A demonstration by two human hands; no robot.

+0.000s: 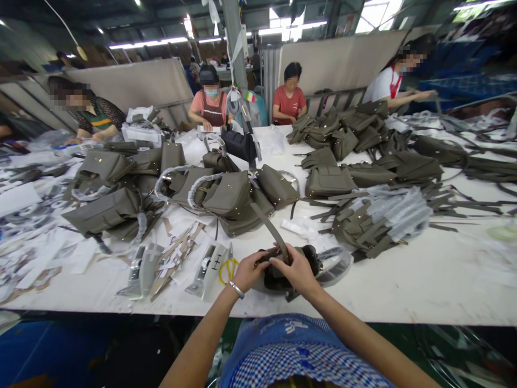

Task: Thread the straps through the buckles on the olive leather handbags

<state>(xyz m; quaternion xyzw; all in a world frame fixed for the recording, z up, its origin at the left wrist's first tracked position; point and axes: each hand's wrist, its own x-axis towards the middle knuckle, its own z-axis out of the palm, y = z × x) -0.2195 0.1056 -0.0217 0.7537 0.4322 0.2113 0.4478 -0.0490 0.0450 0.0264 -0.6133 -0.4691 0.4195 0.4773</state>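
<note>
A dark olive handbag [278, 277] lies on the table right in front of me, its opening facing up. My left hand [249, 271] grips the left side of its rim, with the fingers closed and partly hidden. A flat olive strap [270, 225] rises from the bag and leans to the upper left. Its lower end is pinched between the thumb and fingers of my right hand [297, 268]. A handle in clear plastic wrap [337, 267] sticks out on the bag's right side. Yellow-handled scissors [229, 269] rest just left of my left hand.
Olive bags [226, 194] are heaped across the table's middle, with more bags [343, 129] at the back right. Plastic-wrapped straps [396, 215] lie to the right. Two tape dispensers [207, 269] [141, 269] and paper strips [177, 250] lie left. Several people work across the table [444, 285].
</note>
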